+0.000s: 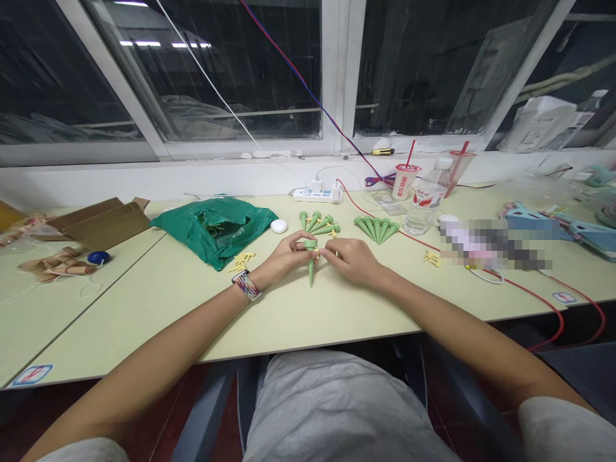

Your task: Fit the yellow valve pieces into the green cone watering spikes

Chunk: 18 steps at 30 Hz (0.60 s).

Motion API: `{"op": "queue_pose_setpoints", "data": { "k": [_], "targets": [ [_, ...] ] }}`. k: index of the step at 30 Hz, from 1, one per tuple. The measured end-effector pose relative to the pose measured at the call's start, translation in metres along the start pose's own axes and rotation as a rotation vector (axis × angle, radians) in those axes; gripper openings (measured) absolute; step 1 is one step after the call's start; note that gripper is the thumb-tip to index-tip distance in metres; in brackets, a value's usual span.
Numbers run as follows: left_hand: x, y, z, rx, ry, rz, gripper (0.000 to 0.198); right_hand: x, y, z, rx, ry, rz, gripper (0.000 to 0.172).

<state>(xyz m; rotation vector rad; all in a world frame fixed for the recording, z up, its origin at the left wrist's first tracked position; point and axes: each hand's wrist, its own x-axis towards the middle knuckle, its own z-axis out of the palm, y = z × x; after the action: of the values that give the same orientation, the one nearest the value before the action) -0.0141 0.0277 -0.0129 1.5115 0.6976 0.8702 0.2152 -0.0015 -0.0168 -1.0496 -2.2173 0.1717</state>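
My left hand (283,262), with a patterned watch band at the wrist, is closed around the upper part of a green watering spike (310,273). The spike hangs point down over the table. A small yellow valve piece (316,253) shows at the spike's side, where my right hand (355,260) pinches with thumb and forefinger. Fingers partly hide that piece. Beyond my hands lie several green spikes (315,222), some with yellow pieces on them. A second fan of green spikes (376,229) rests farther right.
Loose yellow pieces lie left (242,261) and right (432,258). Around them are a green plastic bag (185,221), cardboard box (103,224), white round case (279,226), power strip (303,195), water bottle (426,202) and cup (405,183). A red cable (529,295) crosses the right side.
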Motion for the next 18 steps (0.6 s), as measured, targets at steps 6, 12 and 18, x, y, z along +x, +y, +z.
{"op": "queue_pose_setpoints", "data": {
  "k": [6,12,18],
  "targets": [
    [-0.0003,0.0019,0.0029,0.005,-0.005,-0.023,0.043,-0.0002,0.0008,0.0016,-0.062,-0.007,-0.07,0.032],
    [0.0004,0.0011,0.0026,0.028,0.008,-0.011,0.045,-0.001,0.0009,0.0026,-0.034,-0.012,-0.075,0.028],
    [-0.0007,0.0047,0.0053,0.068,0.032,0.003,0.046,0.0031,-0.0044,0.0051,0.104,-0.071,0.125,0.036]
  ]
}}
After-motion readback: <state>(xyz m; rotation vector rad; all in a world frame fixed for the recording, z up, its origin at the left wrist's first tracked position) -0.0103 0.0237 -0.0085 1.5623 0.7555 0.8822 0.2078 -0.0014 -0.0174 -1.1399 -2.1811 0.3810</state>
